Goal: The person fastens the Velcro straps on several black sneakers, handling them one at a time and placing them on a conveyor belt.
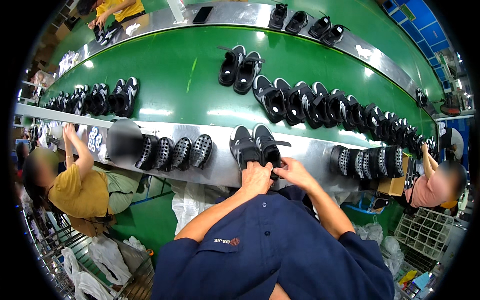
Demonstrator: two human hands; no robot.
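The pair of black shoes (pixel 243 141) is seen, in the head view, set side by side on the metal bench (pixel 220 152), toes pointing away. The left hand (pixel 256 177) is placed at the heels, the right hand (pixel 295 174) at the heel of the right-hand shoe (pixel 263 134). Fingers are bent on both; whether anything is pinched cannot be told.

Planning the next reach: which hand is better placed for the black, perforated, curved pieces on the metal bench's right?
Likely the right hand: it is nearer the black, perforated pieces. The left hand is farther off; both are at the strapped black shoes.
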